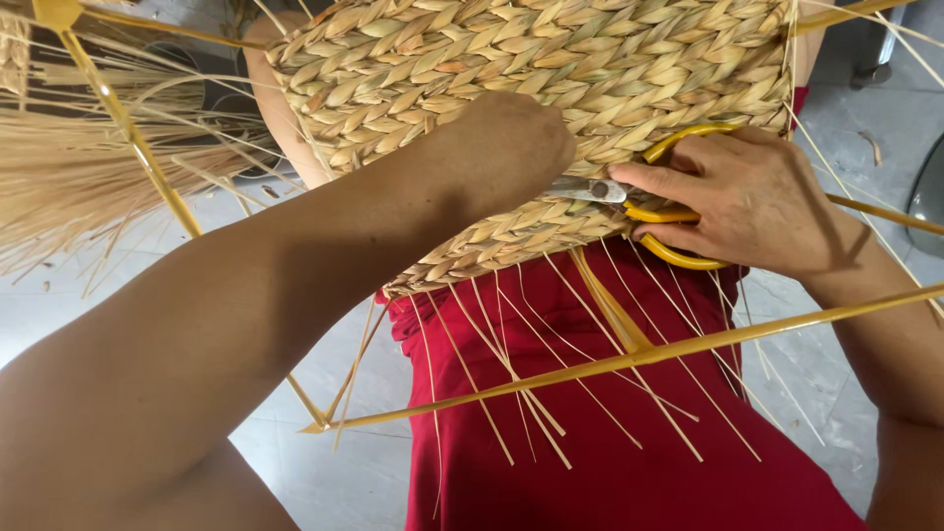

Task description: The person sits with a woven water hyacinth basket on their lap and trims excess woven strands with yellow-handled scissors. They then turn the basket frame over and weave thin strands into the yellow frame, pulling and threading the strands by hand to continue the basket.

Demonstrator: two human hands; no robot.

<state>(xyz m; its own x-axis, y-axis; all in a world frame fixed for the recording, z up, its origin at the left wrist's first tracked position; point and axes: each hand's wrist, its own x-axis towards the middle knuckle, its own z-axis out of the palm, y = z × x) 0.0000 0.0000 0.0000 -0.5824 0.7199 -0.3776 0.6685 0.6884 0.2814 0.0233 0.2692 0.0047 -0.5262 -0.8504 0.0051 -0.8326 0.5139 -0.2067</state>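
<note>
Trimming a woven panel on my lap, scissors in right hand.

The braided straw panel (551, 88) lay across my knees over the red skirt (610, 452), loose straw ends (511, 374) hanging from its lower edge. A yellow frame rod (629, 359) crossed beneath it. My left hand (516, 147) pressed down on the weave, fingers curled under out of sight, so I couldn't tell its grip. My right hand (752, 202) was closed around the yellow-handled scissors (629, 202), metal blades at the panel's lower edge, just beside my left hand.
</note>
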